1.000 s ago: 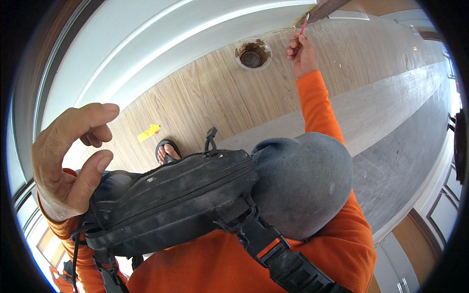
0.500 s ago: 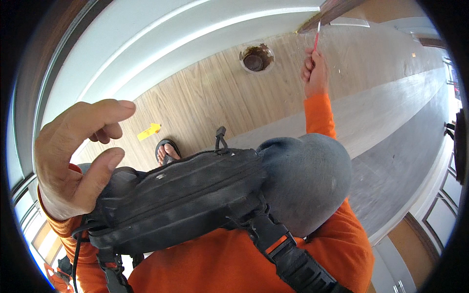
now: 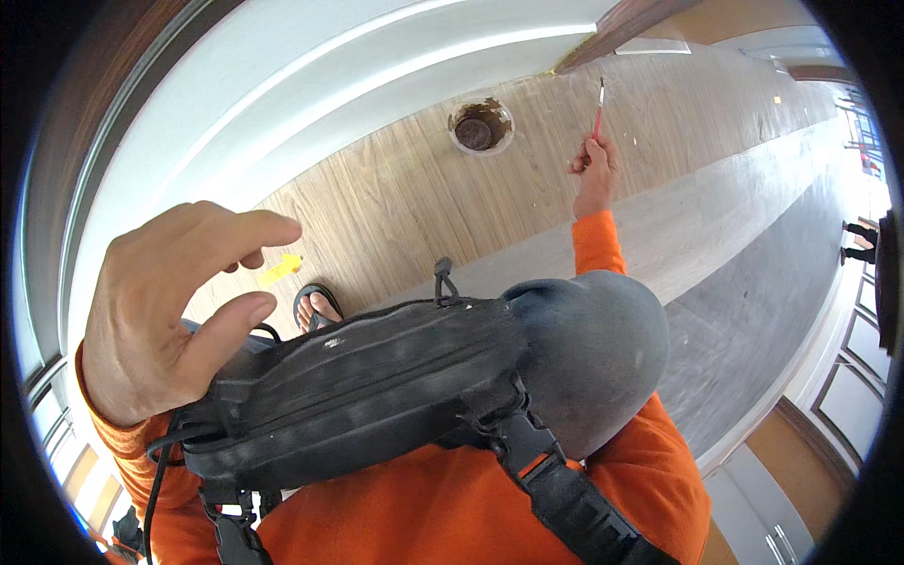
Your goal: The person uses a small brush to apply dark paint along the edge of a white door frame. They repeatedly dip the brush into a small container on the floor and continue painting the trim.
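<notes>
My right hand is closed around the red handle of a thin paintbrush, whose dark bristle tip points away from me. The brush is over the wood-look floor, apart from the brown door frame. To the left of that hand stands a clear round tub with brown stuff smeared on its inner wall and a dark bottom. My left hand is raised at the left, fingers curled and thumb apart, with nothing in it.
A pale panelled door or wall runs along the far left. A yellow arrow-shaped strip lies near my sandalled foot. My black chest bag and bent knee fill the near middle. At the far right another person's legs show.
My right hand has drawn the paintbrush back toward me, away from the foot of the door frame. My left hand has shifted slightly right in view, still empty.
</notes>
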Demonstrator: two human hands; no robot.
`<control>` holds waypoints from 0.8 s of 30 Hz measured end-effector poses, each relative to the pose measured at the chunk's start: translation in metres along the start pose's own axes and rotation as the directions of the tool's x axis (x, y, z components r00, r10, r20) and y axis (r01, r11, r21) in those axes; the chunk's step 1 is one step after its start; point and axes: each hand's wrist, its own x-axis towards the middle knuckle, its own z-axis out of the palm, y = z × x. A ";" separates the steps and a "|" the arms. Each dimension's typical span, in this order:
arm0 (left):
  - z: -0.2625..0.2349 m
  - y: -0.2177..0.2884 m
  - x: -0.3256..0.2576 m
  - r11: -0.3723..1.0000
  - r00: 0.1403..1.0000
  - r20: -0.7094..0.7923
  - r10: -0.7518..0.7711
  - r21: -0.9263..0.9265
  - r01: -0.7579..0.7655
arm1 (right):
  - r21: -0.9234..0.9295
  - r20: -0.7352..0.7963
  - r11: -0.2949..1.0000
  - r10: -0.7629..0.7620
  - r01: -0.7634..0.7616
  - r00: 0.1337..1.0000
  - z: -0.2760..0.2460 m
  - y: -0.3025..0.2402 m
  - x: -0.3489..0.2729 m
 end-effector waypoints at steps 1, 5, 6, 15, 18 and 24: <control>-0.001 0.001 -0.002 1.000 1.000 0.004 -0.016 0.013 0.016 | -0.083 -0.030 0.992 -0.098 0.095 0.995 0.000 0.028 0.014; 0.000 0.010 -0.002 0.997 0.998 -0.035 -0.061 0.054 0.063 | -0.383 0.019 0.871 -0.326 0.308 0.945 0.026 0.046 0.027; 0.000 0.010 -0.003 0.997 0.998 -0.039 -0.056 0.046 0.058 | -0.489 0.080 0.819 -0.300 0.299 0.951 0.031 0.046 0.032; 0.007 0.013 0.000 0.988 0.990 -0.025 -0.142 0.051 0.143 | -0.716 0.326 0.542 -0.299 0.440 0.897 0.055 0.029 0.067; 0.009 0.015 0.005 0.988 0.990 -0.013 -0.144 0.054 0.144 | -0.748 0.371 0.500 -0.231 0.437 0.899 0.057 0.024 0.073; 0.009 0.016 0.010 0.988 0.989 0.000 -0.149 0.050 0.149 | -0.743 0.348 0.537 -0.200 0.399 0.916 0.064 0.020 0.079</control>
